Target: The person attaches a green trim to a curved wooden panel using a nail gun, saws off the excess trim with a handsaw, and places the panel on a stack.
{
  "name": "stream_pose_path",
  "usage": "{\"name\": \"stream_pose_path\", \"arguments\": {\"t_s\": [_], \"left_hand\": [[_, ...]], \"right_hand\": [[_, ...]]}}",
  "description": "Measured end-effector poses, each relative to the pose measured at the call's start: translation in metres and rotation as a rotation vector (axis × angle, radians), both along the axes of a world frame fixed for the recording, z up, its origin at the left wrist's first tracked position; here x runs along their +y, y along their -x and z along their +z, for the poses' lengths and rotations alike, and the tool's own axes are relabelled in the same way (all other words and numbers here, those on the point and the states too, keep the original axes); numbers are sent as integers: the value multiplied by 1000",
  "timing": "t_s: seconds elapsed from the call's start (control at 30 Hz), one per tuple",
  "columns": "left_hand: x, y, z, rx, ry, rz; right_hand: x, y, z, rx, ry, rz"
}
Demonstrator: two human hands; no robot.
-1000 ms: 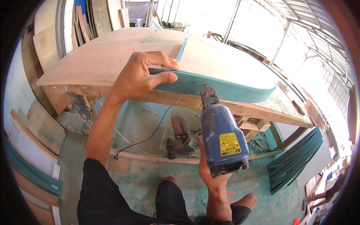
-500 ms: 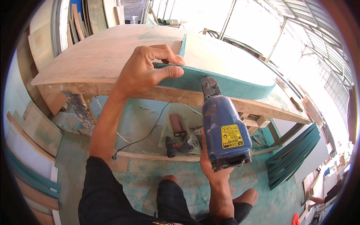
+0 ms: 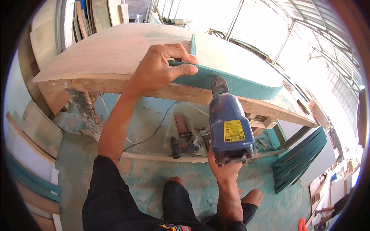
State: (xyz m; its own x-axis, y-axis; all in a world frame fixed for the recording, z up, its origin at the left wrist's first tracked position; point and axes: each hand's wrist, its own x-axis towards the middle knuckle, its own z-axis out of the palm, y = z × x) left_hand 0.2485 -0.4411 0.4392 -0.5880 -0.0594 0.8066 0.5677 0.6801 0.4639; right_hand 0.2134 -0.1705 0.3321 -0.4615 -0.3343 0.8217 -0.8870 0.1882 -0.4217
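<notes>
A blue nail gun [image 3: 231, 119] with a yellow label is in my right hand [image 3: 224, 168], whose fingers are mostly hidden beneath the tool. The grey nose of the gun is at the near face of a green curved board [image 3: 246, 87]; I cannot tell whether it presses on it. My left hand [image 3: 163, 67] pinches the left end of that board between thumb and fingers, where it meets a thin green strip [image 3: 192, 45] running away across the workbench [image 3: 96, 50]. The curved board stands on edge along the bench's near side.
Under the bench lie a cordless drill [image 3: 176, 148], a dark red box-shaped thing [image 3: 182, 125] and a black cord [image 3: 158, 129]. Green curved boards [image 3: 298, 161] lean at the right. More panels [image 3: 40, 127] stand at the left. Another person's arm [image 3: 327, 209] shows at the lower right.
My left hand has moved slightly right along with the joined end of the green pieces. The nail gun has shifted a little up in the picture, its nose still by the board.
</notes>
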Motion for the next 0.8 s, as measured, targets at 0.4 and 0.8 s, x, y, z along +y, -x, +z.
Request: {"name": "stream_pose_path", "arguments": {"t_s": [0.4,0.8], "left_hand": [[-29,-15,11,-167,177,-113],[-25,-16,6,-128,127,-118]], "right_hand": [[3,-4,27,100,-98,96],[-11,-9,23,133,-67,82]]}}
